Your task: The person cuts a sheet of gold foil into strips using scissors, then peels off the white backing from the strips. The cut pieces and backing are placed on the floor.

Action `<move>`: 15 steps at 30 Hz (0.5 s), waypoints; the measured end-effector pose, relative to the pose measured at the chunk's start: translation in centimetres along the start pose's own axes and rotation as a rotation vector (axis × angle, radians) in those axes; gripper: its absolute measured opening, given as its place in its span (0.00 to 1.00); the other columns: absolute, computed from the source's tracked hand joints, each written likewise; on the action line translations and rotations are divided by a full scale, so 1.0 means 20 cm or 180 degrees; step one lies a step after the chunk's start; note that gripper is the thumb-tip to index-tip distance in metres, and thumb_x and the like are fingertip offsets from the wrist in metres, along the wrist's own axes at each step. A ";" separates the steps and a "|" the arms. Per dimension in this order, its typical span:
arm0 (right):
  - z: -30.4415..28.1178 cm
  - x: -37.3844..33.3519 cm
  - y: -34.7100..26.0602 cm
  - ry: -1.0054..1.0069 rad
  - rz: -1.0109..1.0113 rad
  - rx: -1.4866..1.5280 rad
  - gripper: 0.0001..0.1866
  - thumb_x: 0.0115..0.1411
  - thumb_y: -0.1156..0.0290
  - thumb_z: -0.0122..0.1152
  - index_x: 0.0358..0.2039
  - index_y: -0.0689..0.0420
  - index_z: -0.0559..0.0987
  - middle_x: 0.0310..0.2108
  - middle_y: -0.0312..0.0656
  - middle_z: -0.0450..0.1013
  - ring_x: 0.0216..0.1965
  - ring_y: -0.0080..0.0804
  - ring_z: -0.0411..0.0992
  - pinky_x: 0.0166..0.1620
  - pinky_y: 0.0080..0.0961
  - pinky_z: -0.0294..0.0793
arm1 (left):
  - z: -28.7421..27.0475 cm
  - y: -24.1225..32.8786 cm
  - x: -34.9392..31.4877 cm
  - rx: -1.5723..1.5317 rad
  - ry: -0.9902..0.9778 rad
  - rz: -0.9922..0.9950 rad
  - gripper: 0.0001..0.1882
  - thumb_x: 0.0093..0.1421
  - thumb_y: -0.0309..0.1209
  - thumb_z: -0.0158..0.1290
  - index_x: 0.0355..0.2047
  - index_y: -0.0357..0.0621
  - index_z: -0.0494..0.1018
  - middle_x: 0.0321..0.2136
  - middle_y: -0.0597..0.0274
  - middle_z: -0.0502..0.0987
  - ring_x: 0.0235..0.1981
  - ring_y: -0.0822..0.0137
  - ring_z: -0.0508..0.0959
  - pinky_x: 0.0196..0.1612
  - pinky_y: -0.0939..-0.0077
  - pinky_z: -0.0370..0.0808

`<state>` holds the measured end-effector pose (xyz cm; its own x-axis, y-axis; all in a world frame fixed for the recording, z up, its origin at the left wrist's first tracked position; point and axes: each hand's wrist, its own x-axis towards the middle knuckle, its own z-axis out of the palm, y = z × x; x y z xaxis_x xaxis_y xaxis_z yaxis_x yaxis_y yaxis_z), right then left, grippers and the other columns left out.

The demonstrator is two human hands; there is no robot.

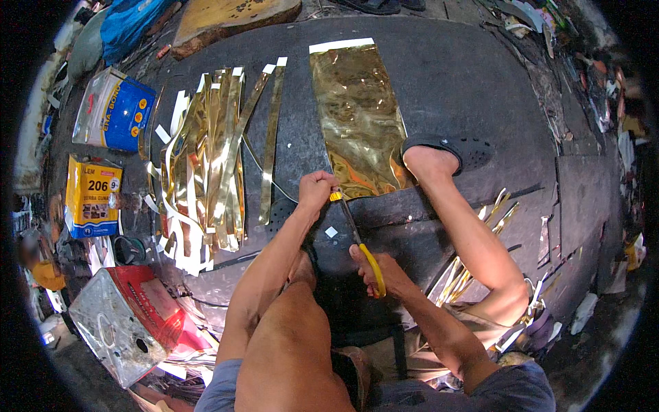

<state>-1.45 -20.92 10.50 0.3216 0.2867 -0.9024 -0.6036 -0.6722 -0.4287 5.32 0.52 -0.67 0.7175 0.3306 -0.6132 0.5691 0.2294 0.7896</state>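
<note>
A shiny gold sheet (360,113) with a white strip along its far edge lies flat on the dark board. My left hand (318,190) is closed in a pinch on the sheet's near left corner, where a small bright yellow-gold bit shows at the fingertips. In my right hand (384,271) is a pair of scissors (373,264) with yellow handles, its fingers wrapped round them. The dark blades point away from me and reach the sheet's near edge beside my left fingers. Just below lies a small white square scrap (331,232).
Many cut gold strips (218,158) with white ends lie in a bundle at left. Beyond them stand a blue-and-white tin (113,110), a yellow tin (94,196) and a dented red tin (127,319). A wooden block (233,20) is at the far edge. My shod foot (446,154) flanks the sheet.
</note>
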 end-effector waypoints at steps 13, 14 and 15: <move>0.05 0.04 0.00 0.0229 0.0099 0.0575 0.45 0.58 0.24 0.45 0.26 0.63 0.74 0.14 0.39 0.67 0.13 0.30 0.70 0.18 0.28 0.72 | 0.00 0.05 -0.03 -0.0377 -0.0016 -0.0125 0.03 0.56 0.24 0.56 0.30 0.38 0.78 0.22 0.63 0.78 0.20 0.73 0.76 0.22 0.80 0.72; 0.05 0.04 0.00 0.0171 0.0098 0.0732 0.45 0.58 0.24 0.45 0.26 0.63 0.74 0.14 0.39 0.67 0.13 0.30 0.69 0.18 0.28 0.72 | 0.00 0.04 -0.02 -0.0359 -0.0017 -0.0125 0.03 0.57 0.24 0.56 0.31 0.38 0.78 0.23 0.63 0.78 0.21 0.73 0.76 0.23 0.79 0.72; 0.04 0.05 0.00 0.0125 0.0090 0.0893 0.44 0.58 0.24 0.44 0.26 0.63 0.73 0.14 0.38 0.67 0.13 0.30 0.69 0.18 0.28 0.72 | 0.01 0.04 -0.01 -0.0342 -0.0030 -0.0117 0.04 0.58 0.25 0.55 0.31 0.38 0.77 0.24 0.63 0.78 0.21 0.72 0.76 0.24 0.79 0.73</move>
<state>-1.75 -20.05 9.64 0.3264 0.2401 -0.9142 -0.7893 -0.4630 -0.4034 5.70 0.40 0.16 0.7010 0.3116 -0.6415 0.5491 0.3381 0.7643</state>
